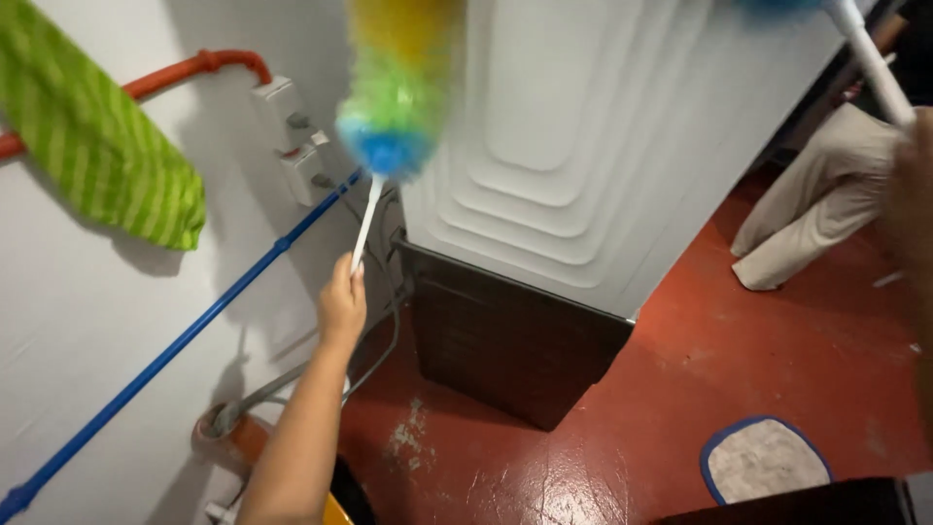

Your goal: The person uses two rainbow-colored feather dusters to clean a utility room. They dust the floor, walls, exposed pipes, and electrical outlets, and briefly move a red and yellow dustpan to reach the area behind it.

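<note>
My left hand (342, 303) is closed around the thin white handle of a fluffy duster (398, 87). Its blue, green and yellow head rests against the ribbed white back of a tall appliance (603, 146), near its left edge. My right hand (914, 194) shows as a blur at the right edge. It grips the white stick of a second duster (870, 63), whose blue head pokes in at the top edge. Below the white panel the appliance has a dark brown base (505, 340).
On the white wall hang a green striped cloth (97, 136), an orange pipe (194, 68) and two sockets (292, 136) with grey cables. A blue pole (194, 321) leans there. Another person's beige trousers (826, 194) are at the right. A blue-rimmed mat (763, 457) lies on the red floor.
</note>
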